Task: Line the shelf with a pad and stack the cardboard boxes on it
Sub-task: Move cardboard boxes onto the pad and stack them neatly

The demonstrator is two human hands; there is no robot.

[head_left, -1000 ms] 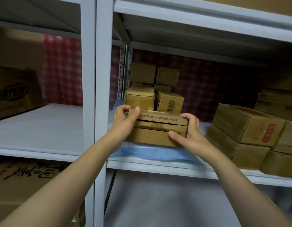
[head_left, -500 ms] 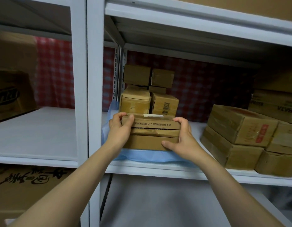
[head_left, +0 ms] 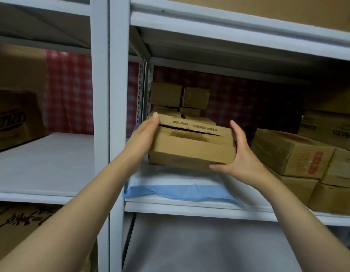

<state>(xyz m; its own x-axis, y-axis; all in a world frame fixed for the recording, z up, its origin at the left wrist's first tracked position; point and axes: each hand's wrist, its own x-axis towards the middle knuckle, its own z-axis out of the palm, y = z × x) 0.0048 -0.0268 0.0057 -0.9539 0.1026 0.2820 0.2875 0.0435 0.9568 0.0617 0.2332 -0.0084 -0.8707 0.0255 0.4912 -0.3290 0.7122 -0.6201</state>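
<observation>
**Fig. Two hands holding a flat brown cardboard box (head_left: pixel 191 148) above a padded shelf.**
The box's long axis is running left to right, roughly along the front edge of the white metal shelf (head_left: pixel 189 210), and its printed lid flap is facing the viewer with the print upside down. The left hand (head_left: pixel 144 136) is clasping the left end, thumb on the top corner; the right hand (head_left: pixel 240 154) is cupping the right end, thumb beneath. The box is hanging just over the blue-edged white pad (head_left: pixel 180 187), in front of a stack of small brown cartons (head_left: pixel 176 97).
</observation>
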